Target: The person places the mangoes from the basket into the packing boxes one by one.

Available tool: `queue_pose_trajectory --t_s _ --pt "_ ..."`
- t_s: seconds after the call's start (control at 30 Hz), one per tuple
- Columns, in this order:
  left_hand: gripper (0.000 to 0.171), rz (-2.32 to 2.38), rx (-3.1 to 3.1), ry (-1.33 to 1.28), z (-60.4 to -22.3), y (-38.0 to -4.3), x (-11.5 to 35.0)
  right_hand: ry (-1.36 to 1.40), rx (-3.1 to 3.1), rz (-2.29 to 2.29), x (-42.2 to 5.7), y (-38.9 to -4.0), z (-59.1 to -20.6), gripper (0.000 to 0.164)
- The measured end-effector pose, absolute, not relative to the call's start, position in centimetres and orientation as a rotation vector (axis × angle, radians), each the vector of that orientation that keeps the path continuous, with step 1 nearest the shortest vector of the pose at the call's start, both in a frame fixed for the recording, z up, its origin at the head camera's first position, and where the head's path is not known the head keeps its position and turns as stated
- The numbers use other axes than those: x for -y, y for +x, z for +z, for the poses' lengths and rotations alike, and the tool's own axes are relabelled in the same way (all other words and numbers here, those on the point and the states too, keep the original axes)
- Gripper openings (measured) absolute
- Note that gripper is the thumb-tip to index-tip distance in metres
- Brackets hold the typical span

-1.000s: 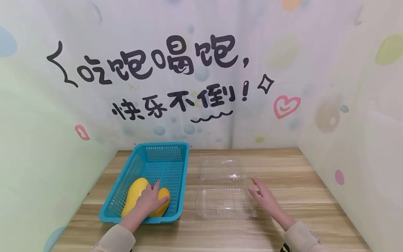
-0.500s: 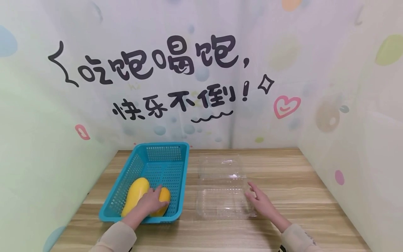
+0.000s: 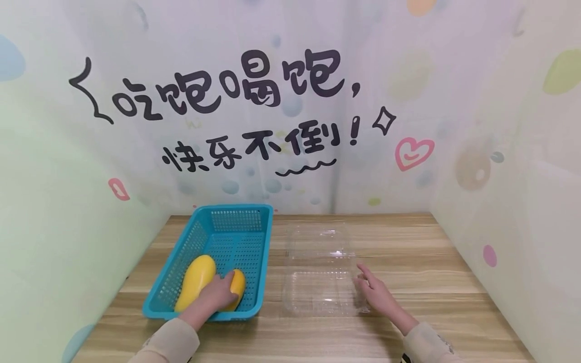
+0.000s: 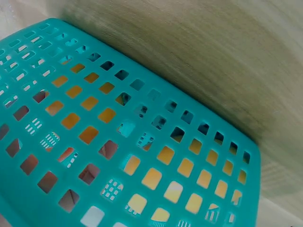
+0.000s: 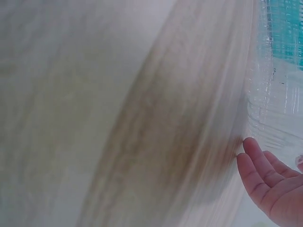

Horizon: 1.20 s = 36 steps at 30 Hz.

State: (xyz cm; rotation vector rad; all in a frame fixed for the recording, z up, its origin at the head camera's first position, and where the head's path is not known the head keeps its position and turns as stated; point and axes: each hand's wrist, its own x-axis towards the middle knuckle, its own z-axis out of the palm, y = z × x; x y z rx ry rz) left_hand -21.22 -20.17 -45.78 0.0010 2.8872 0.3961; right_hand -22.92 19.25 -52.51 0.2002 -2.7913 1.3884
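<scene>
My left hand (image 3: 219, 292) reaches into the blue plastic basket (image 3: 268, 252) and grips the smaller, orange-yellow mango (image 3: 238, 285) on the right, its fingers curled over the top. A larger yellow mango (image 3: 196, 280) lies to the left of that hand. In the left wrist view the basket's perforated wall (image 4: 156, 106) hides most of the hand; bits of yellow and skin show through its holes. My right hand (image 3: 375, 292) is at the right edge of an opened clear plastic clamshell box (image 3: 317, 290), its fingers loosely extended, as the right wrist view of the hand (image 5: 274, 189) shows.
The basket and the clear box stand side by side on a wood-grain table (image 3: 436, 282). A printed cloth wall (image 3: 290, 196) closes off the back, and more cloth rises along both sides.
My left hand's fingers have closed from a spread pose around the smaller mango. My right hand has drawn slightly left and lower along the clear box's edge.
</scene>
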Motion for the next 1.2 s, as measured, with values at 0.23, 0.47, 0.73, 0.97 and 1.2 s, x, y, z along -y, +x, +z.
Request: queue_pose_trajectory --t_s 0.23,0.47,0.73,0.97,1.2 --pt "0.073 0.452 -2.892 -0.05 -45.88 -21.52 20.25 0.209 2.783 1.362 -19.34 -22.82 -52.67 0.045" --pt "0.076 0.487 -2.857 -0.078 -46.29 -21.98 20.34 0.197 2.797 1.338 -19.27 -22.84 -52.72 0.047" --pt "0.083 0.462 -2.831 -0.098 -46.61 -22.14 20.22 0.197 2.801 1.323 -19.18 -22.84 -52.65 0.048" --pt "0.084 0.475 -2.814 -0.122 -46.57 -22.0 19.99 0.194 2.798 1.327 -19.14 -22.84 -52.8 0.049" --pt "0.079 0.6 -2.786 -0.119 -45.9 -21.9 20.48 0.169 2.809 1.348 -19.25 -22.98 -52.89 0.051"
